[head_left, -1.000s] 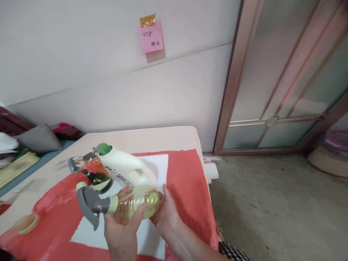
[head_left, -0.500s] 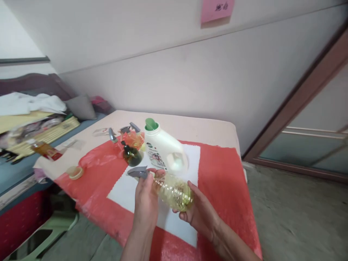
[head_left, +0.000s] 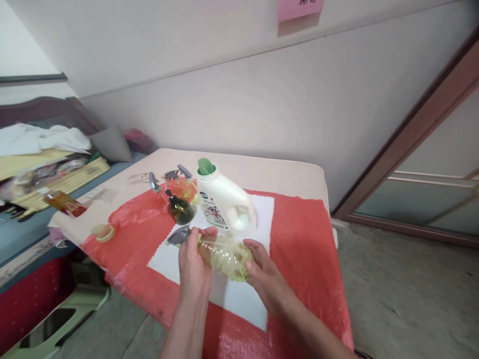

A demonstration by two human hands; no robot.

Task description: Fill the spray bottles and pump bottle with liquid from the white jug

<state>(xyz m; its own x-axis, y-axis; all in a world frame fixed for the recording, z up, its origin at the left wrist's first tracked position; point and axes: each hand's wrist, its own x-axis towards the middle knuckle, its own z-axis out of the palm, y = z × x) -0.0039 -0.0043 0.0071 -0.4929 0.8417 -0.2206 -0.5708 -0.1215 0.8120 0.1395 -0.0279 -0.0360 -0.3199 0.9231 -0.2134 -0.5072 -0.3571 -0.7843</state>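
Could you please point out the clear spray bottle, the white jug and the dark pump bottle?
Clear spray bottle (head_left: 223, 254): head view, middle of its body.
White jug (head_left: 223, 196): head view, its body beside the handle opening.
Dark pump bottle (head_left: 182, 212): head view, its rounded body.

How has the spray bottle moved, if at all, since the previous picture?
Yes: the spray bottle has shifted slightly left in view against the white jug.

The left hand (head_left: 195, 264) grips a spray bottle (head_left: 224, 255) by its neck; the right hand (head_left: 266, 273), as far as the glare lets one judge, touches its base. The bottle tilts sideways over a white sheet (head_left: 241, 304). Beyond it stands a jug (head_left: 223, 199), a dark bottle (head_left: 181, 211) to the left, on a surface (head_left: 269, 172) partly under red film (head_left: 305, 244).
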